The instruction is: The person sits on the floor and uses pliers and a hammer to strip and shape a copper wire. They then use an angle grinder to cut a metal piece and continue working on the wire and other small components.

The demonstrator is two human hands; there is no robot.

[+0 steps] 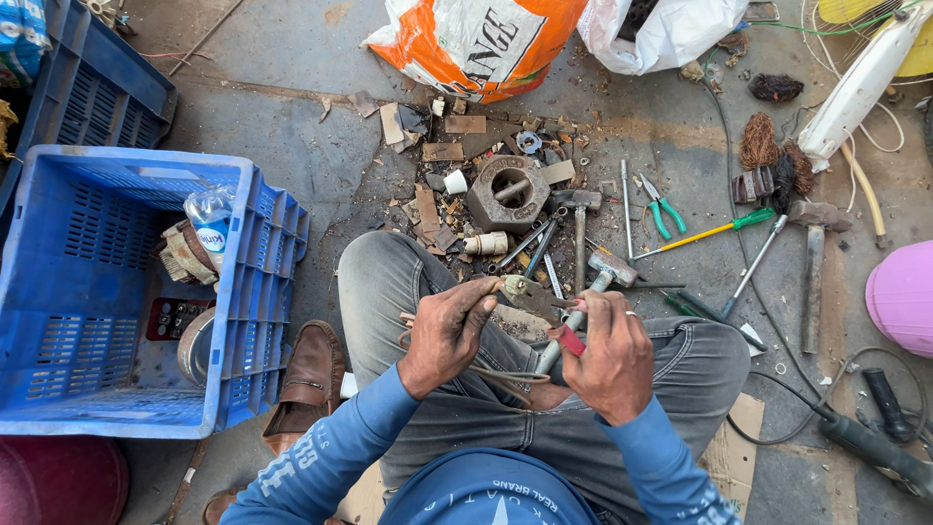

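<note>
Both of my hands are up over my lap, working close together. On my left, well apart from them, the blue plastic crate (117, 292) stands on the concrete floor (292, 136), with a crumpled clear bottle (209, 226) and a round metal tin (197, 347) inside it. Just beside the crate is my brown leather shoe (311, 374). My left hand (445, 333) has its fingers closed together, pinching a small dirty metal part (520, 289) at its tip, above my left knee. Thin pale wires (505, 374) loop below that hand across my jeans. My right hand (610, 355) is clamped around the red-handled pliers (567, 335), whose nose points toward the metal part; I cannot tell whether the nose touches it. Beyond my knees sits a heavy grey metal block with a round hole (507, 192), ringed by scraps of wood and small debris, with a white plastic cap (456, 182) just beside it. Further right lie a hammer (579, 219), green-handled pliers (661, 212), a green-and-yellow screwdriver (714, 229) and a second, larger hammer (814, 262). At the far right edge a pink rounded object (904, 297) shows, and a black power tool (875, 442) rests near my right knee.
</note>
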